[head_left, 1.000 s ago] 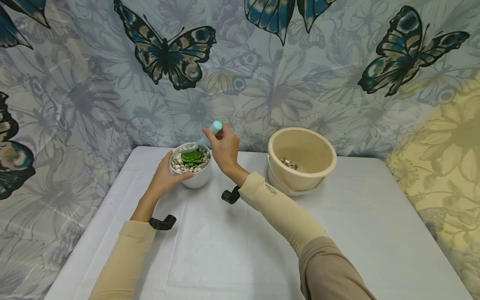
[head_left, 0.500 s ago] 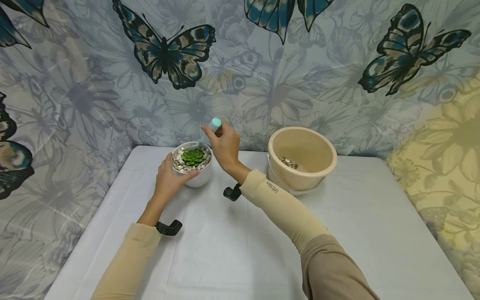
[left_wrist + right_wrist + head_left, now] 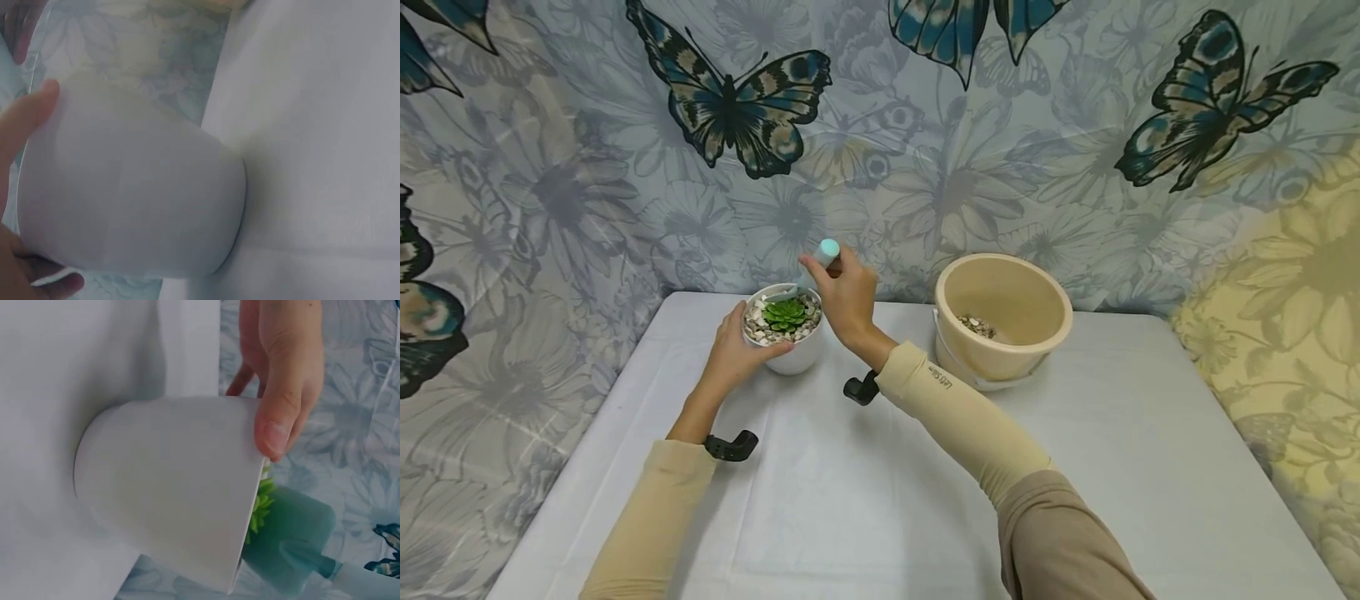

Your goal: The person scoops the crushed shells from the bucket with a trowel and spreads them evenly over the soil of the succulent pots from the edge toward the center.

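A white pot [image 3: 796, 353] holding a green succulent [image 3: 785, 314] ringed with pebbles stands at the back left of the table. My left hand [image 3: 735, 347] grips its near left side, with the thumb [image 3: 282, 394] hooked over the rim. My right hand [image 3: 847, 293] pinches the pale teal handle [image 3: 828, 248] of a small scoop, whose blade [image 3: 782, 293] rests at the pot's far rim over the pebbles. The left wrist view is filled by the pot's wall [image 3: 131, 194]. In the right wrist view, the teal blade [image 3: 289, 545] lies beside the succulent leaves [image 3: 263, 501].
A beige bucket [image 3: 1033, 342] with a few pebbles [image 3: 976, 325] at its bottom stands right of the pot. A white cloth [image 3: 880, 500] covers the table. A butterfly-print curtain [image 3: 925, 150] hangs close behind the table.
The scoop's handle has shifted slightly left and up over the pot. My left hand keeps its hold, and the pot has barely moved.
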Available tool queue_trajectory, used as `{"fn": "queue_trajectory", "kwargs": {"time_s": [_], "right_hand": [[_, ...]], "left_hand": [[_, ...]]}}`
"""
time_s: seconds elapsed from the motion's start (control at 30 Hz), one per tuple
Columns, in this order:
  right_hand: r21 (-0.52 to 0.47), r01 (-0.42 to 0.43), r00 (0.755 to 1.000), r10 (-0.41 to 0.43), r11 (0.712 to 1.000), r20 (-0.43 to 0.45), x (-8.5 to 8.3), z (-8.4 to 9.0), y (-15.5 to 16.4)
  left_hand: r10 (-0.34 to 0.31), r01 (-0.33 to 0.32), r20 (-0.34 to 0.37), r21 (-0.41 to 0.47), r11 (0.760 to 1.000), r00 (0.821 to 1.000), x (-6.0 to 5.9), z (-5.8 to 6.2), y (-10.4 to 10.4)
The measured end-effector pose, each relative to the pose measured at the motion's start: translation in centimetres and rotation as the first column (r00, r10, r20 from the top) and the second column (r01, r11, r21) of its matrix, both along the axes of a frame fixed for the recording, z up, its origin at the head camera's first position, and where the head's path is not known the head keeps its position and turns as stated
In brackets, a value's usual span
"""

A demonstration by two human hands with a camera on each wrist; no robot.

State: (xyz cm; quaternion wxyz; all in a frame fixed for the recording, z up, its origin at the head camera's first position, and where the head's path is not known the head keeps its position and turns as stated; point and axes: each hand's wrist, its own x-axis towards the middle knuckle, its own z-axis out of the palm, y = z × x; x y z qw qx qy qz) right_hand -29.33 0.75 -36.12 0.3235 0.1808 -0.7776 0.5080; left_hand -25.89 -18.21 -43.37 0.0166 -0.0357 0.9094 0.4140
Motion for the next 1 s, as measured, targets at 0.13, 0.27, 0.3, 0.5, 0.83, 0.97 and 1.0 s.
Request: {"fn": "queue_trajectory", "kwargs": {"time_s": [0.13,0.27,0.3,0.5,0.83,0.97,1.0], "right_hand": [[-0.001,0.021,0.999,-0.021,1.000,-0.034,0.1,0.3,-0.1],[0.003,0.040,0.999,-0.039,0.999,-0.030,0.1,0.5,-0.2],[0.005,0.038,0.999,-0.038,0.999,-0.025,0.1,0.5,-0.2],[0.026,0.026,1.000,-0.026,0.999,0.005,0.1,0.4,-0.3],[0.026,0.022,0.999,-0.021,0.999,-0.040,0.0,1.6,-0.3],[0.031,0.024,0.998,-0.022,0.999,-0.065,-0.1,1.9,-0.4],[0.036,0.025,0.998,-0.022,0.999,-0.064,-0.1,1.9,-0.5]], "left_hand": [[0.044,-0.044,-0.028,-0.022,0.999,0.999,0.1,-0.1,0.8],[0.060,-0.061,-0.030,-0.054,0.997,0.998,0.3,0.0,1.1],[0.057,-0.059,-0.029,-0.058,0.997,0.998,0.4,0.1,1.0],[-0.002,0.002,-0.005,-0.031,1.000,1.000,0.2,0.4,0.3],[0.002,-0.002,-0.005,-0.018,1.000,1.000,-0.2,0.0,0.2],[0.006,-0.006,-0.002,-0.014,1.000,1.000,-0.2,-0.1,0.1],[0.006,-0.006,-0.001,-0.012,1.000,1.000,-0.2,-0.2,0.1]]}}
